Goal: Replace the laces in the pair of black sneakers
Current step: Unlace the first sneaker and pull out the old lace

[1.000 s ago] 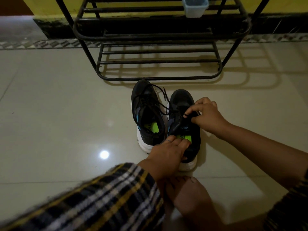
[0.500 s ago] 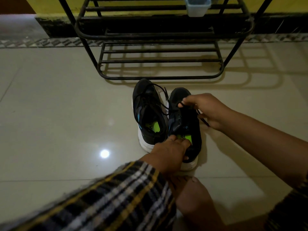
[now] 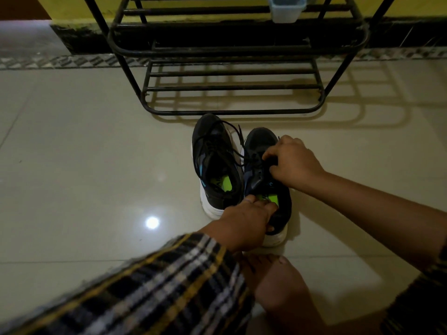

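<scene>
On the pale tiled floor, the right hand curls its fingers over the laced middle of the right-side sneaker, pinching at the black lace there; exactly which strand it holds is hidden under the fingers. The left hand grips the heel collar of the same shoe, fingers hooked inside over the bright green insole, thumb outside against the heel. A plaid sleeve covers that forearm. Touching this shoe on its left stands the other sneaker, upright, toe pointing away, its lace loose and looping across the tongue, one end trailing toward its partner. Both have black uppers and white soles. A bare foot rests on the floor just behind the held shoe. Beyond the toes stands a black metal shoe rack, with a small pale plastic container on an upper tier, against a yellow wall.
</scene>
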{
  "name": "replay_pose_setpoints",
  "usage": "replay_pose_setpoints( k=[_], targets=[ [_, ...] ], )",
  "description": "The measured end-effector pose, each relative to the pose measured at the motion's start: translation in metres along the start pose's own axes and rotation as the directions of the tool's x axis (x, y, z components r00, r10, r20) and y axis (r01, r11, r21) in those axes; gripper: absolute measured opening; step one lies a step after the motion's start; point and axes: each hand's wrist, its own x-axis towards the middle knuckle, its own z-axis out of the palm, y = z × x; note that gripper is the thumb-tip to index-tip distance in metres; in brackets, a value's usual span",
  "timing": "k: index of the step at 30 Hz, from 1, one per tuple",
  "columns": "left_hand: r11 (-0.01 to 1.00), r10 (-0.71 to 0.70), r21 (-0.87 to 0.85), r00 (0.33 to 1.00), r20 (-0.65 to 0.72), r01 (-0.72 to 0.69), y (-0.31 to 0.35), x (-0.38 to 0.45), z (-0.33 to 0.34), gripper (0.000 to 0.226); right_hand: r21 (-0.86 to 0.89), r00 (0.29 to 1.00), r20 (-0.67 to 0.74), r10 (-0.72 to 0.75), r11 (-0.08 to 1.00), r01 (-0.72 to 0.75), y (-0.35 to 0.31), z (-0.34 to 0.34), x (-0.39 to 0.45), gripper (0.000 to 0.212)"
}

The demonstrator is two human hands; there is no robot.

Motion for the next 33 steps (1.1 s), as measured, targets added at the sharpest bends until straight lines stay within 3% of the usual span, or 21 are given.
replay_pose_setpoints(
  k=[2,7,11,17,19,23,25,29,33],
  targets=[
    [1.0,0.004,0.008,1.0,-0.004,-0.004,0.0,0.0,0.0,0.042,-0.084,0.997,-0.055,-0.047,0.996,0.042,-0.001,0.001,-0.001,0.029],
    [1.0,0.011,0.007,1.0,-0.013,-0.011,0.0,0.0,0.001,0.041,-0.153,0.994,-0.042,-0.105,0.983,0.097,0.001,0.0,0.001,0.025],
    [1.0,0.015,-0.003,1.0,-0.018,-0.015,-0.001,0.0,0.002,0.041,0.078,0.992,-0.126,-0.019,0.997,0.029,-0.002,-0.011,0.004,0.013],
    [1.0,0.027,0.003,0.999,-0.02,-0.027,-0.003,0.002,0.001,0.045,0.291,0.991,-0.067,0.119,0.952,-0.094,-0.01,-0.031,0.004,0.011],
    [1.0,0.029,-0.003,0.999,-0.018,-0.029,-0.004,0.003,0.002,0.045,0.427,0.99,-0.008,0.139,0.896,-0.122,-0.017,-0.037,0.002,0.012],
    [0.999,0.035,-0.01,0.999,-0.007,-0.035,-0.006,0.006,0.006,0.047,0.689,0.967,0.233,0.105,0.684,-0.24,-0.027,-0.057,-0.002,0.017],
    [0.999,0.035,-0.019,0.999,-0.006,-0.035,-0.007,0.007,0.007,0.048,0.723,0.961,0.262,0.086,0.642,-0.254,-0.027,-0.064,0.0,0.019],
    [0.998,0.035,-0.043,0.999,0.005,-0.034,-0.007,0.008,0.006,0.05,0.678,0.976,0.204,0.072,0.709,-0.194,-0.024,-0.065,0.007,0.02],
    [0.998,0.049,-0.05,0.999,-0.013,-0.05,-0.007,0.008,0.007,0.05,0.705,0.981,0.192,0.039,0.689,-0.166,-0.02,-0.055,0.01,0.024]
  ],
)
